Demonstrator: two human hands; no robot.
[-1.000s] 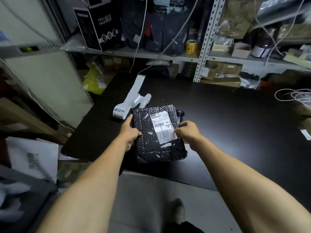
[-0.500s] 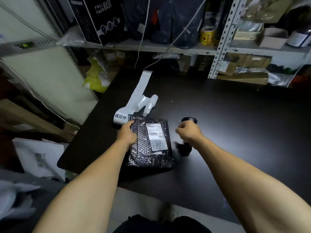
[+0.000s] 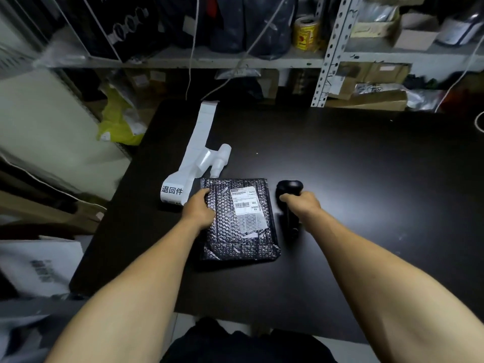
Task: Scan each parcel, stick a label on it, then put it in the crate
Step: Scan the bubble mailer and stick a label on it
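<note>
- Since the earlier frames the right hand (image 3: 301, 205) had left the parcel's edge and gone to the black scanner (image 3: 288, 203) just to the parcel's right; its fingers were now curled round the scanner's handle, the head pointing away from the person.
- The left hand (image 3: 199, 210) had stayed on the parcel (image 3: 238, 221), thumb on top and fingers wrapped over the left edge, pinning it down.
- The parcel lay flat on the black table (image 3: 366, 179), near the front edge, with its white shipping label (image 3: 245, 203) face up and the barcode unobstructed.
- Beside the parcel's far left corner sat the strip of labels (image 3: 183, 182), curled at its near end, touching or nearly touching the parcel.
- The parcel looked like a dark bubble mailer: probably light, soft and crinkly, with a slick film that could slide on the table. Holding it by an edge or corner, clear of the barcode, seemed the sensible grip.
- The scan appeared to be the step in hand; no crate was in view.
</note>
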